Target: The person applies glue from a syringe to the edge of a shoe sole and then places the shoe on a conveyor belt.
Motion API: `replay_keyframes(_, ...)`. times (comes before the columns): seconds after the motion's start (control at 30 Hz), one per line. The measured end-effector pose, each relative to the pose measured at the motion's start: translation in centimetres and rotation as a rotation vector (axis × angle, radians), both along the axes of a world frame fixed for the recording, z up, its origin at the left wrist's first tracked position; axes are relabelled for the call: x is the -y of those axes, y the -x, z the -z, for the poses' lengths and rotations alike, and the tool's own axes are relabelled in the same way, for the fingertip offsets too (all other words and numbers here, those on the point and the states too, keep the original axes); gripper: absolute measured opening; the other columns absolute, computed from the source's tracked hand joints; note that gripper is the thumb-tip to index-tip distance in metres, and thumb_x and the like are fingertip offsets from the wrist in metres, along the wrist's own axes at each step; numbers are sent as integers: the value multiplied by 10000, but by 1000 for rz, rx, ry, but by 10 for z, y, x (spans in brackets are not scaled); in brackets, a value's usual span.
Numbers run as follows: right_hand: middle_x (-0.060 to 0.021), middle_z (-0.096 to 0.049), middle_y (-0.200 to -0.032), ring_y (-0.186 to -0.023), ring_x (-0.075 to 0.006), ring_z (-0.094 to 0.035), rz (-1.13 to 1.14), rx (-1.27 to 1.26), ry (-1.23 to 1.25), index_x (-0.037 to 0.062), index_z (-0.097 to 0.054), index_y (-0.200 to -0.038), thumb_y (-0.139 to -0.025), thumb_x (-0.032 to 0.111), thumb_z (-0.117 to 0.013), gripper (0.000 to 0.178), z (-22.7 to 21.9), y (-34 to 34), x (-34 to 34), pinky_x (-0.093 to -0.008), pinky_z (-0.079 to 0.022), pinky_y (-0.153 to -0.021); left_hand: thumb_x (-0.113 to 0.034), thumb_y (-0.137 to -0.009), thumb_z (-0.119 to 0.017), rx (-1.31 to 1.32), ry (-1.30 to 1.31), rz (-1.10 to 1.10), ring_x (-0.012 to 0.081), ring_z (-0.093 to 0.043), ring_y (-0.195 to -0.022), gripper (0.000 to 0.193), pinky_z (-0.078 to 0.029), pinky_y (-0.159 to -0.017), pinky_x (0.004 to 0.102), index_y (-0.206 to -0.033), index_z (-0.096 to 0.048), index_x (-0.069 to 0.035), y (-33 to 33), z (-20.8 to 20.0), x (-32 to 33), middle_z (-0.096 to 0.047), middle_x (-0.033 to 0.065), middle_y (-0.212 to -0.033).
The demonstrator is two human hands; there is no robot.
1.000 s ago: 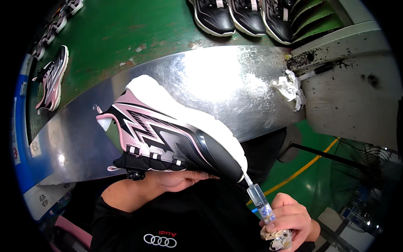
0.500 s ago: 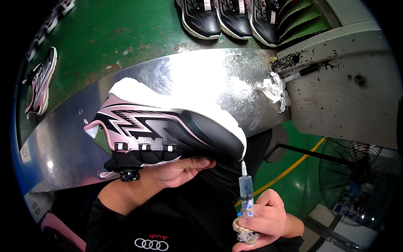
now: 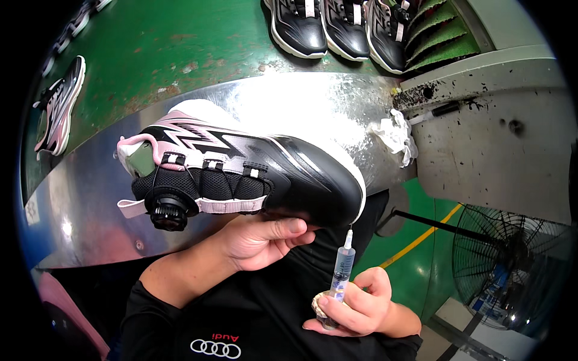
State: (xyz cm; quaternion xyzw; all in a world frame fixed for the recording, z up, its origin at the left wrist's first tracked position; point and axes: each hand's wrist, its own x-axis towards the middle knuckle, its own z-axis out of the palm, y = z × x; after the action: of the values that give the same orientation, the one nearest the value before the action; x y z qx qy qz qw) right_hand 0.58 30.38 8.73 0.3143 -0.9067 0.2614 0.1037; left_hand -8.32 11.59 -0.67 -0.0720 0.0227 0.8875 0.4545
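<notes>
A black and pink sneaker (image 3: 301, 174) with a white sole lies on its side in the air above the metal ledge, its toe to the right. My left hand (image 3: 262, 240) grips it from below, thumb along the near side of the upper. A round black dial and a pink pull loop sit at its near left. In my right hand (image 3: 355, 304) is a clear syringe (image 3: 343, 265) holding clear liquid, pointing up. Its thin tip meets the seam between upper and sole at the toe. Something pale and wrapped shows around the syringe's lower end, partly under my fingers.
Beneath the sneaker runs a shiny metal ledge (image 3: 96, 198) along a green table (image 3: 150, 54). Crumpled white tissue (image 3: 395, 137) and a black-capped marker (image 3: 436, 112) lie at right. Several sneakers (image 3: 296, 30) stand at the back; another (image 3: 60, 111) is far left. A black fan (image 3: 503, 265) stands lower right.
The sneaker has rolled so that more of its top, lacing and dial show. The syringe has shifted slightly left and tilted, its tip still at the toe seam.
</notes>
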Motion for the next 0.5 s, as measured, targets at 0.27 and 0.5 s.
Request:
replay_keyframes(0.27, 31, -548, -752, -564, -133, -365, -11, -69, -80, 182, -655, -924, -612, 296, -763, 350, 7, 1, 6, -232, -306, -510, 36, -842, -572, -9, -20, -22, 196, -577, -1066, 301, -522, -838, 276, -1124, -587, -69, -1, -6, 4, -611, 74, -1118)
replay_keyframes(0.5, 34, -539, -726, -544, -126, -376, -5, -61, -83, 158, -654, -916, -628, 269, -759, 327, 5, 4, 10, -232, -305, -494, -20, -862, -563, -66, 24, -46, 241, -552, -1108, 302, -524, -832, 276, -1162, -559, -50, 1, -10, 5, -593, 119, -1146)
